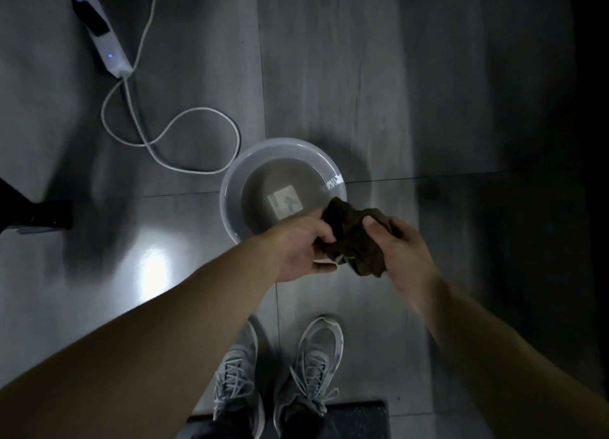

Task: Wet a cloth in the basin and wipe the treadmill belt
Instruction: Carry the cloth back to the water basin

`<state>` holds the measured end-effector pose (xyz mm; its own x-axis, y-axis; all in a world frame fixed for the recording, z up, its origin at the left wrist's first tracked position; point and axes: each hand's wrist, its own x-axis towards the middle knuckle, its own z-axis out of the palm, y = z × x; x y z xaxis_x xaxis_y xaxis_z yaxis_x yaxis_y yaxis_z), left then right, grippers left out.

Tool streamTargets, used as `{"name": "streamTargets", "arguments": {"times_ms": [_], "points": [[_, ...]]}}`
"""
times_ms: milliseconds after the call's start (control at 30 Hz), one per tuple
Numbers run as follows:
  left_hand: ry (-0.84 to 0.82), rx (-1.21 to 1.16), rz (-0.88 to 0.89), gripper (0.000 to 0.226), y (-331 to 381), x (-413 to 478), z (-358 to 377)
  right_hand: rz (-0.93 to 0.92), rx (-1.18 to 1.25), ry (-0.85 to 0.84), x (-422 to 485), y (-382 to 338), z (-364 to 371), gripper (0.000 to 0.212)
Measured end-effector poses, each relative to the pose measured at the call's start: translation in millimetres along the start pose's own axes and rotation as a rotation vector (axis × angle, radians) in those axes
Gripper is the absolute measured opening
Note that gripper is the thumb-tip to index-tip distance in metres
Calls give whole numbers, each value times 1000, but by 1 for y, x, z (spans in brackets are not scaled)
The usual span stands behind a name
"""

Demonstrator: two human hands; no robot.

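Just over basin [230, 181], cloth [356, 241] between left hand [303, 244] and right hand [405, 251], both grips tight on it.

Coarse cloth, smooth plastic and glossy tile.
The cloth [354, 237] is coarse, crumpled, matt fabric. The basin [230, 188] is smooth plastic with a faint sheen. The floor [329, 60] tiles are polished, glossy enough to mirror a bright light. The power strip [110, 51] and its cable [197, 112] are smooth plastic. The shoes [309, 366] look like knit mesh with woven laces; the dark mat [359, 415] by them is matt and grainy.
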<state>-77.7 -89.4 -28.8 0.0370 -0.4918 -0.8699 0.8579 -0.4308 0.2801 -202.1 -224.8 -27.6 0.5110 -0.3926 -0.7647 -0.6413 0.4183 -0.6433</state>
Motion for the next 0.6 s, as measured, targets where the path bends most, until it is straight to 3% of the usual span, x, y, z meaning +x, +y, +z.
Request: {"name": "streamTargets", "arguments": {"times_ms": [100,233,400,600], "points": [[0,6,20,70,5,11,-3,9,109,3,13,-4,-1,18],[22,-89,32,29,10,21,-1,-40,-19,-40,30,-9,-9,17],[281,-163,109,16,8,48,-9,20,-27,-179,51,-11,-11,26],[140,-329,105,23,-4,56,-16,49,18,-138,68,0,-17,29]]}}
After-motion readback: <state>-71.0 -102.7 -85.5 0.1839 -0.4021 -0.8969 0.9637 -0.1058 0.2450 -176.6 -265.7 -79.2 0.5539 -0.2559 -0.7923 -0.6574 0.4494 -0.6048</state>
